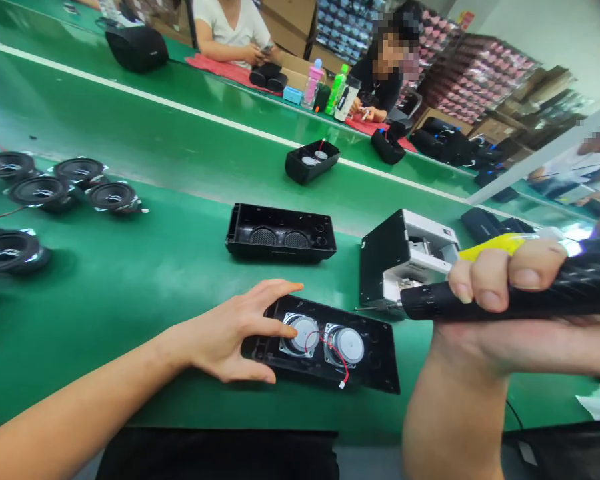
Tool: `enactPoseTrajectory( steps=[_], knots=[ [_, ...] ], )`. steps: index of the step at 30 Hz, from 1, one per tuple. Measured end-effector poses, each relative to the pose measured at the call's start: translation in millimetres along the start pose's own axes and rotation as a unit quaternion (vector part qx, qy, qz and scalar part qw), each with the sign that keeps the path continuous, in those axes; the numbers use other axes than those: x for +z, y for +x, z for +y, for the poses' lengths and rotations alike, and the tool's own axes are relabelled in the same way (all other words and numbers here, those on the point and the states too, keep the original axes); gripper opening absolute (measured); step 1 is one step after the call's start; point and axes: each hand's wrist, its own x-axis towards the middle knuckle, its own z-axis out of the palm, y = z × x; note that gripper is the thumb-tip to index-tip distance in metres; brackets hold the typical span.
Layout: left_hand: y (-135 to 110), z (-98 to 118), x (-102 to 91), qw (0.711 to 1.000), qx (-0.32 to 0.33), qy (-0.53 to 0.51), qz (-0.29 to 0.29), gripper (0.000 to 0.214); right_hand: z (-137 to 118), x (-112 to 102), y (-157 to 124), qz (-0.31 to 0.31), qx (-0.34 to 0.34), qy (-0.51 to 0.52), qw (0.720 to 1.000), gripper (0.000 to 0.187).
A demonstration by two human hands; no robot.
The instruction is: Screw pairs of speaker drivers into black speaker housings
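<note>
My left hand (243, 327), its fingers spread apart, reaches over the left end of a black speaker housing (380, 357). The forefinger is at the left of two round speaker drivers (351, 347) seated in that housing; whether it presses on it I cannot tell. Red and black wires run from the drivers to a small white plug (342, 385). Wrapped in my right hand (510, 287) is a black electric screwdriver (430, 302), held level, its thin bit pointing left. The bit shows in front of a black-and-white screw feeder (387, 260), above the housing's right part.
An open speaker housing (280, 257) without drivers lies behind, and another with drivers (305, 170) stands farther back. Several loose drivers (40, 193) lie at left on the green table (145, 280). Across the table sit co-workers, with bottles (337, 90) between them.
</note>
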Motion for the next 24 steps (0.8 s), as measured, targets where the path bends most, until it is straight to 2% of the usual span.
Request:
enactPoseTrajectory(
  steps=[3, 6, 9, 14, 19, 24],
  knots=[
    [0, 3, -3.4, 1.000, 0.000, -0.002, 0.001, 0.058, 14, 27, -8, -0.076, 0.021, 0.033, 0.996, 0.040],
    [-1, 4, -4.2, 1.000, -0.009, 0.011, -0.005, 0.056, 35, 53, -20, -0.095, 0.048, 0.070, 0.992, 0.040],
    [-2, 6, -4.1, 0.999, -0.018, 0.032, -0.012, 0.054, 57, 68, -32, -0.125, 0.053, 0.104, 0.985, 0.047],
    [-3, 11, -4.6, 0.997, -0.031, 0.063, -0.018, 0.053, 78, 73, -45, -0.137, 0.061, 0.091, 0.985, 0.054],
    [-3, 13, -3.6, 0.997, -0.042, 0.067, -0.022, 0.052, 85, 76, -50, -0.138, 0.081, 0.066, 0.985, 0.061],
    [-2, 13, -4.2, 0.997, -0.044, 0.068, -0.018, 0.052, 89, 79, -52, -0.137, 0.073, 0.066, 0.986, 0.058]
  ],
)
